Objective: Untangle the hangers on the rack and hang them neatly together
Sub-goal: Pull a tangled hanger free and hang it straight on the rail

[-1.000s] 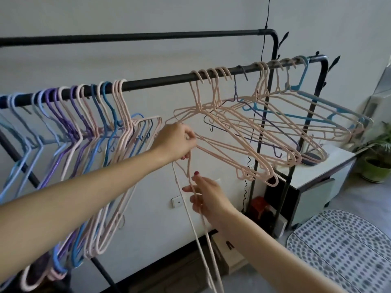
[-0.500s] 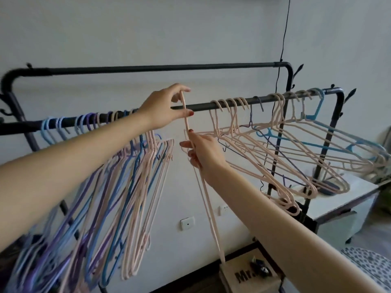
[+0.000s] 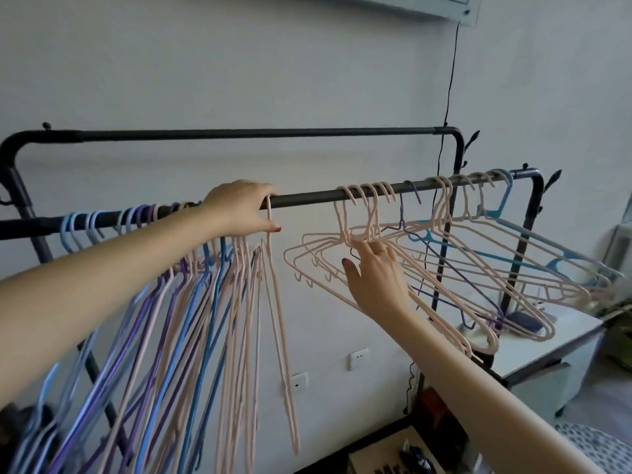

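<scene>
Pink plastic runs under my left hand [image 3: 239,208], which sits at the middle of the frame on the front rail [image 3: 307,196] of the black rack [image 3: 20,186]. Its fingers curl over the rail and pinch the hook of a single pink hanger [image 3: 278,319], which hangs straight down, edge-on, just right of the tidy bunch.

That tidy bunch [image 3: 164,319], blue, purple and pink hangers pressed close together, fills the lower left of the frame, its hooks lined up on the rail left of my left hand.

My right hand [image 3: 374,271], a ring on one finger, reaches up at centre right. Its fingers curl around the necks of a cluster of pink hangers in the tangled group [image 3: 444,268], just below their hooks. This group spreads across the right half of the rail: pink ones splayed at angles, a dark purple one and a couple of blue ones threaded among them.

Behind, the rack's rear rail [image 3: 256,134] crosses the upper frame. A white bench [image 3: 547,340] stands at lower right beneath the tangled hangers, and two wall sockets [image 3: 359,358] sit on the wall below.
</scene>
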